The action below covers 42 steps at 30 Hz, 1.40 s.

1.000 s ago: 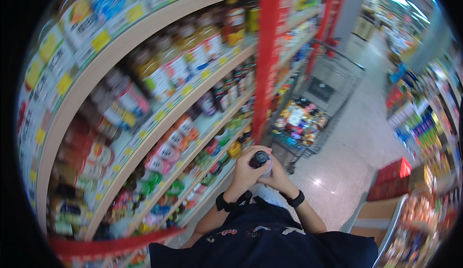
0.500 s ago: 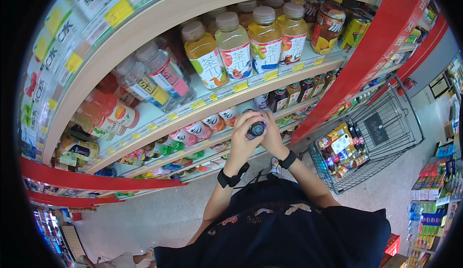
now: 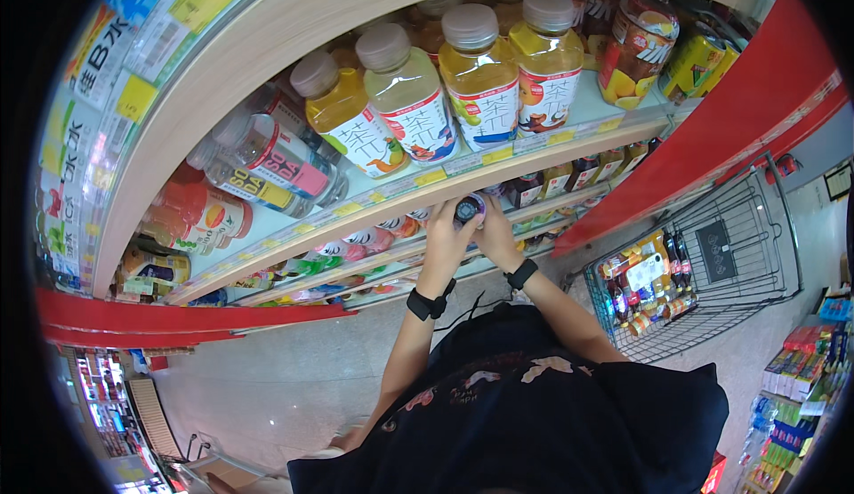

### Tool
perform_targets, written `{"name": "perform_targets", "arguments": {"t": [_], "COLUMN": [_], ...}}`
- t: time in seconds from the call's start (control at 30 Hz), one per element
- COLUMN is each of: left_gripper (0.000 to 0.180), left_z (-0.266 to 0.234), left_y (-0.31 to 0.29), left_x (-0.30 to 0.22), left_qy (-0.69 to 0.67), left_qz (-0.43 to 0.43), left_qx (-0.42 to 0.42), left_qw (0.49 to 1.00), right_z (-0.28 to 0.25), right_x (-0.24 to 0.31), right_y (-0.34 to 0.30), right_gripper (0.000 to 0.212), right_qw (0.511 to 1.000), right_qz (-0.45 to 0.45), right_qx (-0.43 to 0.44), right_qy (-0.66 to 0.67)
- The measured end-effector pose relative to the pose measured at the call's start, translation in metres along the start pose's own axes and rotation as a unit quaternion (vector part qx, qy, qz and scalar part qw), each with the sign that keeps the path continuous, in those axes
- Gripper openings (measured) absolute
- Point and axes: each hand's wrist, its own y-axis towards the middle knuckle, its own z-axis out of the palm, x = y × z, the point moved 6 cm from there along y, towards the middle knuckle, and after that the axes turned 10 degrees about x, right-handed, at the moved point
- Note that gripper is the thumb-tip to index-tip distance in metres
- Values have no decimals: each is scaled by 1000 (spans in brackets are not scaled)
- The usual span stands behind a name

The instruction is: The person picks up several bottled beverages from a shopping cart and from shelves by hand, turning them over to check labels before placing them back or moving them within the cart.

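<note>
Dark-capped bottle (image 3: pixel 468 210) | left hand (image 3: pixel 444 240), right hand (image 3: pixel 495 238) around it | cart (image 3: pixel 716 249) at right

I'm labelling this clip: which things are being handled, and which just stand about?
In hand:
round, black-capped purplish bottle
bare left hand and bare right hand, both around it

Standing about:
clear plastic bottles with pale caps and white labels
dark grey wire shopping cart, untouched

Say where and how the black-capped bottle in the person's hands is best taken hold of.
Probably grip the bottle around its body, just below the black cap, with the left hand from the left and the right hand from the right. The round cap faces up toward the camera, so the sides face the palms; most of the body is hidden.
</note>
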Motion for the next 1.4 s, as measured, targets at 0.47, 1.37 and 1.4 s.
{"name": "perform_targets", "arguments": {"t": [0.47, 1.37, 1.4], "left_gripper": [28, 43, 43], "left_z": [24, 44, 44], "left_y": [86, 109, 110], "left_x": [14, 0, 0], "left_qy": [228, 178, 178], "left_qz": [-9, 129, 127], "left_qx": [4, -39, -41], "left_qw": [974, 975, 975], "right_z": [-14, -19, -21], "right_x": [-51, -41, -44], "right_y": [47, -23, -34], "right_gripper": [55, 27, 25], "right_qw": [996, 983, 981], "right_qz": [83, 68, 74], "right_qx": [-26, -170, -177], "right_qy": [33, -11, -8]}}
